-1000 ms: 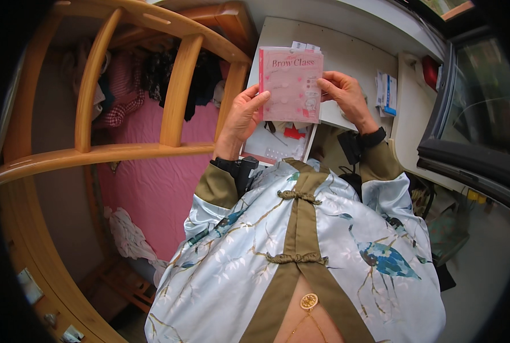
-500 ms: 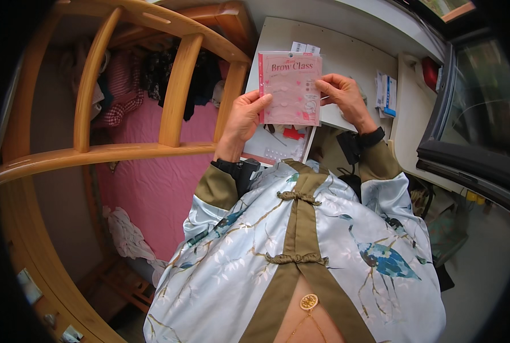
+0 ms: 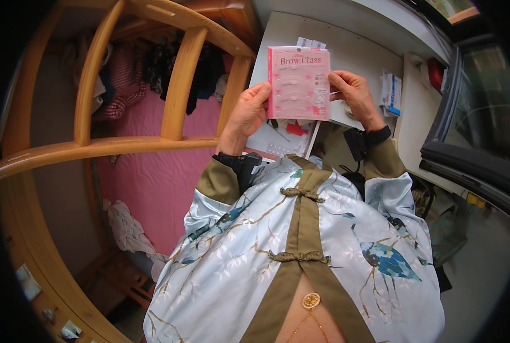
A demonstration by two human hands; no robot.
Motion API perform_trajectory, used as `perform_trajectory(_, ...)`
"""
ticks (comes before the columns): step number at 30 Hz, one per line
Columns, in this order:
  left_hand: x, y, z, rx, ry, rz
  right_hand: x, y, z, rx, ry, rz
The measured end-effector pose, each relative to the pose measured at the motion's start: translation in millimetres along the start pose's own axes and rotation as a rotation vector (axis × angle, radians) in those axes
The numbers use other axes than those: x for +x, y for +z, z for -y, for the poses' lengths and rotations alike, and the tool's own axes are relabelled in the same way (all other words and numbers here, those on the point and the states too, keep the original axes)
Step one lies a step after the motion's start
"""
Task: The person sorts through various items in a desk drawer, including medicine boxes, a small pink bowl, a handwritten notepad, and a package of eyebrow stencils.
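Observation:
A flat pink pack of brow stencils [image 3: 298, 86] in a clear sleeve is held up, its printed front facing me. Along its left edge my left hand [image 3: 249, 111] pinches it between thumb and fingers. My right hand [image 3: 355, 94] grips the opposite edge, with the thumb in front and the other fingers partly hidden behind. Beneath the pack an open drawer [image 3: 278, 143] shows a red piece and other small items. White papers with printed bars [image 3: 311, 43] stick out behind the pack's top edge.
The white desk [image 3: 346, 43] carries a blue-and-white box [image 3: 391, 94] at the right. A dark-framed window [image 3: 478, 103] stands open at far right. To the left, a wooden ladder [image 3: 178, 86] stands before a bed with a pink sheet [image 3: 146, 177] and piled clothes.
Both hands have shifted slightly right and up with the pack, which now tilts a little differently, so its stencil shapes show more clearly. The grip stays on both edges.

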State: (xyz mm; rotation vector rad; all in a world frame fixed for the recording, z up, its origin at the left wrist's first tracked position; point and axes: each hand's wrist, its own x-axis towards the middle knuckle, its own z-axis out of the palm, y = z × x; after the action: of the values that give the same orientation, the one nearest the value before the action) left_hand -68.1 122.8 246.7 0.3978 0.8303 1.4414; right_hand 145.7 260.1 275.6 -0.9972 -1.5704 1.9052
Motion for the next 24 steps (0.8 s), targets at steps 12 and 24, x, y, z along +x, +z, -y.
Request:
perform_trajectory(12, -4.0, -2.1, 0.2, 0.002, -0.014, -0.003, -2.6, 2.0, 2.1, 0.034, 0.001, 0.018)
perform_trajectory(24, -6.4, -2.2, -0.5, -0.008, -0.057, 0.008, -3.1, 1.1, -1.4, 0.034, 0.003, 0.024)
